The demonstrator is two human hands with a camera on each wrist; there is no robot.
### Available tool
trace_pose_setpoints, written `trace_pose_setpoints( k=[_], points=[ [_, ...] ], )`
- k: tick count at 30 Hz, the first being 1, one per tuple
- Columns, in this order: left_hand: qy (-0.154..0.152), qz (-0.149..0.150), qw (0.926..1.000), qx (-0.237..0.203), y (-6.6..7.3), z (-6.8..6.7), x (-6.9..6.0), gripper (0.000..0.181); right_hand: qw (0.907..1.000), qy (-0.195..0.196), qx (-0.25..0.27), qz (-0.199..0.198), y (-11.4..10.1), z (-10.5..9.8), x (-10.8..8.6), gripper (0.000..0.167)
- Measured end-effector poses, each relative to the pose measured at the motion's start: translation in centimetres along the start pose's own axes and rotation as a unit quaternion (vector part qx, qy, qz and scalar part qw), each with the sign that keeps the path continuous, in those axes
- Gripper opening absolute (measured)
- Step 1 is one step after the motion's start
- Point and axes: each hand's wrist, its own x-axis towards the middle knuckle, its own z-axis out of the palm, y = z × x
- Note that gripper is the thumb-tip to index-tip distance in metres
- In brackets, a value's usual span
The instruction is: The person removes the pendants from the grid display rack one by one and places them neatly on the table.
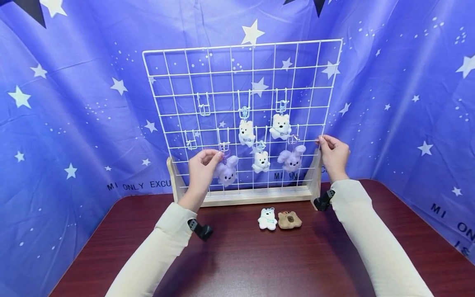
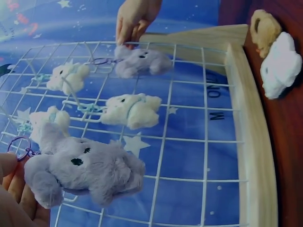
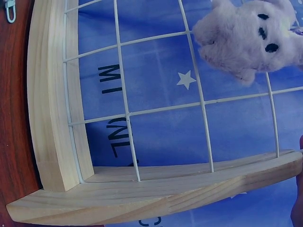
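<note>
My left hand (image 1: 203,167) pinches the purple metal ring (image 2: 19,147) of a fluffy lilac long-eared plush keychain (image 1: 227,172), in front of the white wire grid rack (image 1: 254,45). The plush dangles beside a wire hook (image 1: 224,146); whether the ring is on that hook cannot be made out in the head view. My right hand (image 1: 335,154) holds the rack's right edge between thumb and fingers, just above the wooden side post (image 1: 316,175). A second lilac plush keychain (image 1: 292,160) hangs near it.
White bear plush keychains hang at the upper middle (image 1: 246,133), upper right (image 1: 281,126) and lower middle (image 1: 261,161). Bare hooks (image 1: 204,109) show on the left. A white bear plush (image 1: 267,219) and a brown plush (image 1: 290,220) lie on the dark red table (image 1: 237,264).
</note>
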Motion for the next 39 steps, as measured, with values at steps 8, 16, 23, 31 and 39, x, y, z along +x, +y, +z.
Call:
trace_pose_setpoints(
  k=[8,16,23,31,39],
  points=[
    [-0.035,-0.002,0.9994,-0.007,-1.1,-0.3,-1.8,0.01,1.0,-0.001,-0.002,0.002,-0.2,-0.1,-0.1,0.028],
    [-0.073,-0.013,0.9973,0.003,-2.3,-0.6,-3.7,0.01,0.9999,0.0,-0.014,0.004,-0.2,-0.2,0.0,0.028],
    [-0.109,-0.026,0.9937,0.006,-3.6,-0.8,-5.9,0.008,0.9999,0.0,-0.011,0.009,-0.2,-0.2,0.0,0.029],
    [-0.151,-0.039,0.9875,0.022,-4.8,-1.0,-8.1,0.012,0.9999,0.0,-0.006,0.009,0.1,-0.1,-0.1,0.028],
    [-0.209,-0.061,0.9756,0.025,-5.9,-1.2,-9.5,0.012,1.0,0.002,-0.004,0.0,0.1,-0.2,0.1,0.028]
  ],
)
